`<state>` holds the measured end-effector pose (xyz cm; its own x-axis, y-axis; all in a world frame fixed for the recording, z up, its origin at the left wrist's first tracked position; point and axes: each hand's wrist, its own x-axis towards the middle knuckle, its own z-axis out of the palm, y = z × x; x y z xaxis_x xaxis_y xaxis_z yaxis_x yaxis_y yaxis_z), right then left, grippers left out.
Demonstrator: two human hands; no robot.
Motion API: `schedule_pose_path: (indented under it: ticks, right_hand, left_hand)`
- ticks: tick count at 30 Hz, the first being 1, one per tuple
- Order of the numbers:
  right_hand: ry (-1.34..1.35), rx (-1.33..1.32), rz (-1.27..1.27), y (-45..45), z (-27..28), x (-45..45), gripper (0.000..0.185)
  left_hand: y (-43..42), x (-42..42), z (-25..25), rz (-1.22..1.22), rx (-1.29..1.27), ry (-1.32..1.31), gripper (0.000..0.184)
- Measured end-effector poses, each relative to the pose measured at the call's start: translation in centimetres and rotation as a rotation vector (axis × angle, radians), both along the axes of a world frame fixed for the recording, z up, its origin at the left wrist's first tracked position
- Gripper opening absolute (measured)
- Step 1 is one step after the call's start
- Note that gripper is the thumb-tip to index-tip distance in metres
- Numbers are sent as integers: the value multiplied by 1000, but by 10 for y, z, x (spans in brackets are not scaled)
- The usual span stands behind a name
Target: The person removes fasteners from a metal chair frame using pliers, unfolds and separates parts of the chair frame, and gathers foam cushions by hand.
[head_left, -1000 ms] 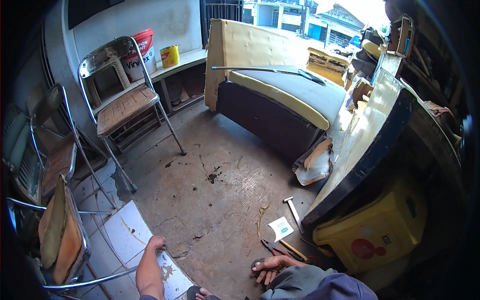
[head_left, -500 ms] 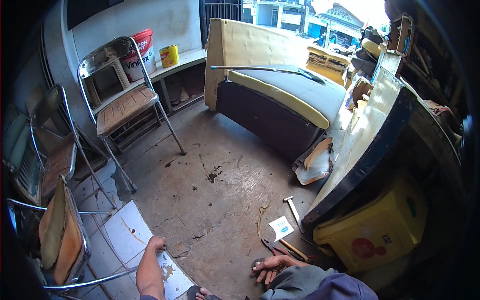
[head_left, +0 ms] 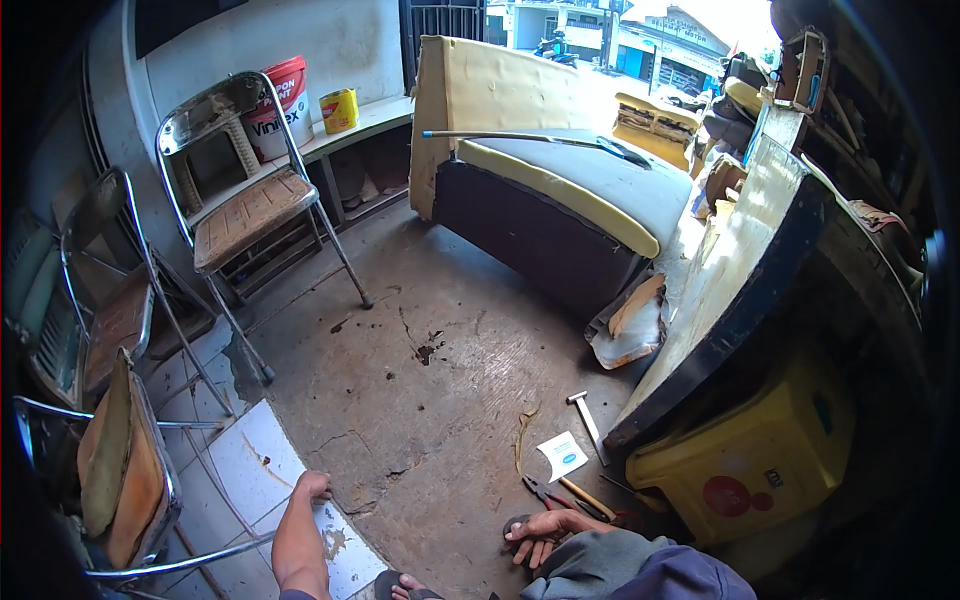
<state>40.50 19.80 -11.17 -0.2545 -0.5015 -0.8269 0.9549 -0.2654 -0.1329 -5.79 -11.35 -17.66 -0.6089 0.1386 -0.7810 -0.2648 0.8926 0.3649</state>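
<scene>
My left hand (head_left: 314, 486) is held above the white tiles (head_left: 262, 450) at the edge of the bare floor. Its fingers are curled in, and nothing shows in them. Palm up, my right hand (head_left: 540, 528) rests by my leg with loosely bent fingers apart, holding nothing. Close beside it on the floor are pliers (head_left: 547, 496) with red handles and a tool with a wooden handle (head_left: 588, 499). A little farther off lie a white packet with a blue mark (head_left: 562, 456), a pale hammer (head_left: 588, 428) and a thin brownish strip (head_left: 521, 440).
Folding metal chairs (head_left: 255, 215) stand at the left, one with a loose seat pad (head_left: 125, 470). A partly covered sofa (head_left: 540, 230) is ahead. On the right are a leaning panel (head_left: 715, 290) and a yellow plastic stool (head_left: 740, 470). A paint bucket (head_left: 288, 108) sits on a ledge.
Both hands and the tools are where they were. Outside, a motorbike now shows behind the sofa, where none was visible before.
</scene>
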Motion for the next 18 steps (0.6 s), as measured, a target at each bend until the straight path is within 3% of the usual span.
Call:
schedule_pose_path:
  ticks: [6,8,18]
  right_hand:
    - [186,-47,-327,-1,-50,32,47]
    - [109,-94,-68,4,-21,8,47]
    - [58,-36,-12,0,-22,2,45]
  left_hand:
    - [1,0,2,-18,-5,0,34]
    - [1,0,1,-10,11,3,33]
    - [0,0,-1,-19,-6,-3,31]
